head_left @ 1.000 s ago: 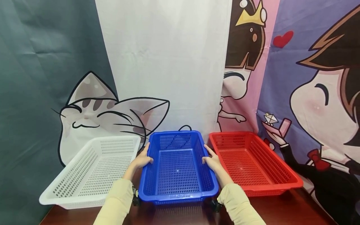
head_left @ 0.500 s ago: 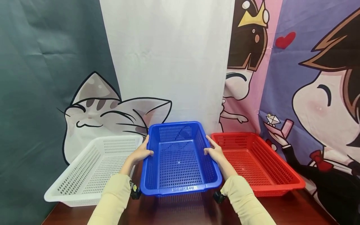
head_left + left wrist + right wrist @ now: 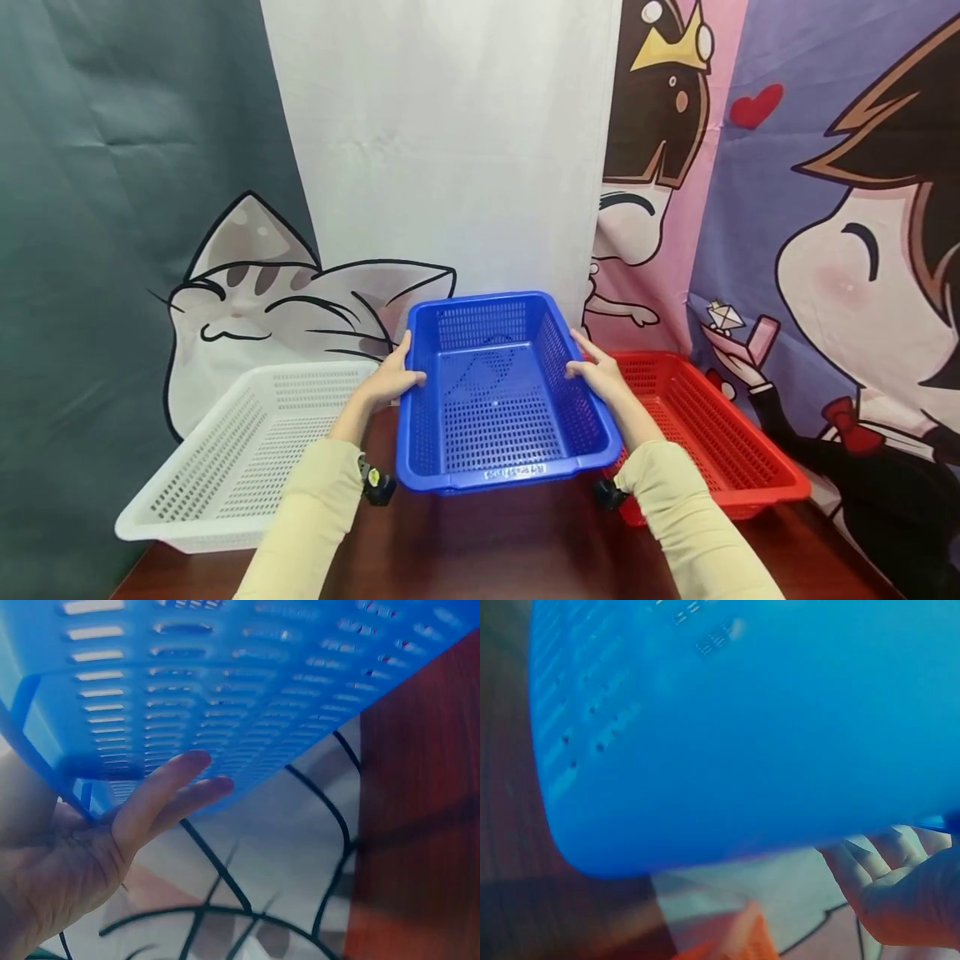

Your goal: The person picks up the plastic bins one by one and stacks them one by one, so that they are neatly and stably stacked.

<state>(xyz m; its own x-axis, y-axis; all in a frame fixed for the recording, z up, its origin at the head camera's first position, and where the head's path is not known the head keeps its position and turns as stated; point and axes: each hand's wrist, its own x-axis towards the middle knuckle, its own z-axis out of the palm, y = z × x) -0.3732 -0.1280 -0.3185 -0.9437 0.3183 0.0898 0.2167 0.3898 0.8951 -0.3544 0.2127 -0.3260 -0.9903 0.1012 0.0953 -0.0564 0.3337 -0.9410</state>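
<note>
A blue perforated plastic basket (image 3: 517, 476) is held up off the table in the middle of the head view, slightly tilted, nothing lying in it. My left hand (image 3: 392, 380) grips its left rim, thumb over the inside and fingers outside. On the opposite rim my right hand (image 3: 604, 377) holds it the same way. In the left wrist view, fingers of the left hand (image 3: 82, 859) reach under the slotted side of the basket (image 3: 225, 682). The right wrist view has the basket's blurred wall (image 3: 742, 750) above the right hand (image 3: 907, 892).
A white basket (image 3: 202, 531) stands on the left of the dark reddish-brown table (image 3: 480, 550). On the right stands a red basket (image 3: 757, 495), partly behind the blue one and my right arm. A cartoon-printed curtain (image 3: 450, 167) hangs behind.
Both hands have lifted the blue basket from low over the table, moving it up and slightly right, its front rim now turned a little. The white and red baskets stay put.
</note>
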